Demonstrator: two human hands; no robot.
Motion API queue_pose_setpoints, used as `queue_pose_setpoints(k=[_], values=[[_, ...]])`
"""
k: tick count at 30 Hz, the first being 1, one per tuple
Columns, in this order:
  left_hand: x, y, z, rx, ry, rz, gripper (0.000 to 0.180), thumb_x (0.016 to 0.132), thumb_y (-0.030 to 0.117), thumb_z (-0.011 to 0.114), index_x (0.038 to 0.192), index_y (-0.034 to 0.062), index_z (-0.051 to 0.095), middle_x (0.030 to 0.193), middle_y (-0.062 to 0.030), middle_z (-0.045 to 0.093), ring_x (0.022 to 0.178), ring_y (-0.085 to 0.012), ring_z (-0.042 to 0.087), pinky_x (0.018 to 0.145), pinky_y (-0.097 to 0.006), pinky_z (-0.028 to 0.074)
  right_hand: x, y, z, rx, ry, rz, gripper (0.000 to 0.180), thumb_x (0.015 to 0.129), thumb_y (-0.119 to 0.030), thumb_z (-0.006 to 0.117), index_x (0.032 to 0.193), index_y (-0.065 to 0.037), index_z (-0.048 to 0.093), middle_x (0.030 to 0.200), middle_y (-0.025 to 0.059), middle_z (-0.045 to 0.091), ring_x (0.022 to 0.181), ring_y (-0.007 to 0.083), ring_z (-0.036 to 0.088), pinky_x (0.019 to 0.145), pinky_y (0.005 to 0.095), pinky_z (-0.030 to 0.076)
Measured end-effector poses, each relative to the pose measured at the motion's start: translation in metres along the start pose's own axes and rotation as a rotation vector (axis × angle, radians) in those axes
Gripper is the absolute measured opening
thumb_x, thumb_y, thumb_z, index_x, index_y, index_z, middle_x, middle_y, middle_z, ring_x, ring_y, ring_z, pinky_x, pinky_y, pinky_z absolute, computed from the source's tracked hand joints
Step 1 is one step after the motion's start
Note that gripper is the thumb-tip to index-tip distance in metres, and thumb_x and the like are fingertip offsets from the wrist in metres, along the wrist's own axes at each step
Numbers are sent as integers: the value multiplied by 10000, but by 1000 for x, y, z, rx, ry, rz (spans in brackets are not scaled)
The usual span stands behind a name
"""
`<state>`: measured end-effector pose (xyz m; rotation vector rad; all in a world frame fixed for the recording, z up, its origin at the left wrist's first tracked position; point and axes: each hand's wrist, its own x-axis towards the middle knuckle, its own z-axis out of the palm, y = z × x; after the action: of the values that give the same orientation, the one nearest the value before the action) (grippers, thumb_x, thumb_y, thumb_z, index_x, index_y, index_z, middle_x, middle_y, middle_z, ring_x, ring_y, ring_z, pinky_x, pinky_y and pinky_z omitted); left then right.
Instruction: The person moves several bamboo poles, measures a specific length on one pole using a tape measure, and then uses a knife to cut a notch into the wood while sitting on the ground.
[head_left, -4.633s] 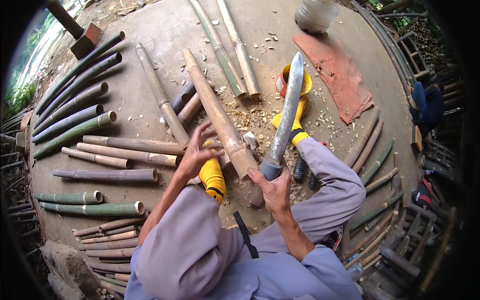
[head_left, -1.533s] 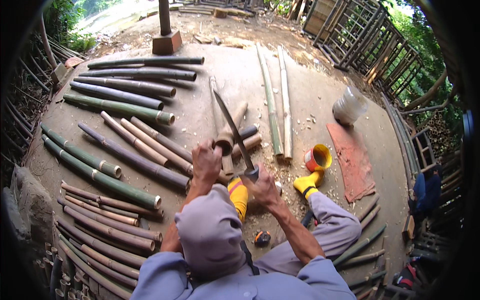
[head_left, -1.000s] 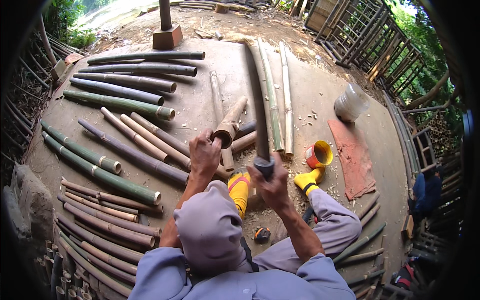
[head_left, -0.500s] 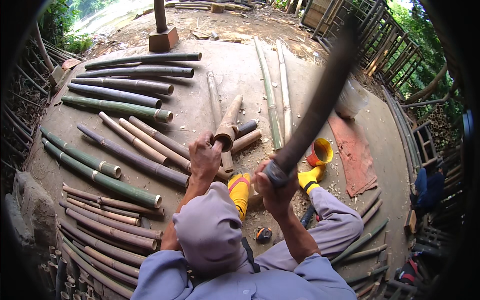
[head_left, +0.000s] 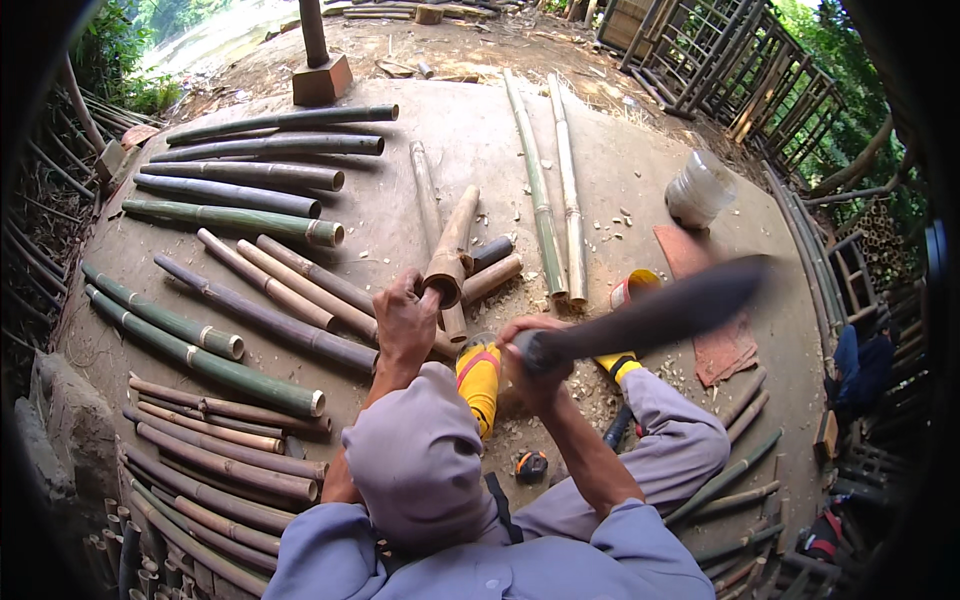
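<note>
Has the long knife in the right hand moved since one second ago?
Yes: its blade pointed up beside the long green pole; now it points right, in front of the reddish sheet.

Here we are on the wearer's head, one fisheye view facing forward and steeply down, looking over the blue shirt (head_left: 490, 572) at the bottom edge. Right up close looms the raised left knee (head_left: 415, 450); a little beyond it, around mid-view, come the left hand (head_left: 405, 325) and right hand (head_left: 532, 388). Past them stretches the concrete slab (head_left: 640, 150), far edge arching near the top, left and right edges bowing toward the black lens rim. And it sees farther still: open ground beyond the far edge, a slatted frame (head_left: 720, 50) past the far right corner.
</note>
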<state>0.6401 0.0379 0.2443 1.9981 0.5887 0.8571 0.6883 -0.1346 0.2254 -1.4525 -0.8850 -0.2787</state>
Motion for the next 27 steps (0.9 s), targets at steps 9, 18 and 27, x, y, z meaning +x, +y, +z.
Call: queue_pose_setpoints(k=[9, 18, 27], values=[[1, -1, 1, 5, 32, -29, 189, 750, 107, 607, 690, -45, 513, 568, -196, 505, 482, -235, 525, 499, -359, 406, -9, -6, -30, -164, -87, 409, 396, 817, -243, 706, 1050, -2, 495, 700, 73, 594, 620, 98, 573, 548, 259, 481], [-8, -29, 16, -119, 23, -143, 154, 746, 91, 610, 710, -45, 549, 579, -149, 556, 518, -168, 550, 514, -347, 429, -19, 42, 4, -232, -268, 334, 413, 820, -292, 694, 981, -11, 437, 679, 163, 604, 623, 287, 648, 517, 381, 495], [-6, -19, 4, -186, 42, -290, 149, 756, 78, 597, 673, -39, 556, 541, -96, 568, 496, -130, 545, 479, -302, 428, -16, 7, 18, 77, 17, -37, 410, 776, -171, 737, 1015, -22, 441, 698, 97, 594, 590, 207, 618, 530, 343, 508]])
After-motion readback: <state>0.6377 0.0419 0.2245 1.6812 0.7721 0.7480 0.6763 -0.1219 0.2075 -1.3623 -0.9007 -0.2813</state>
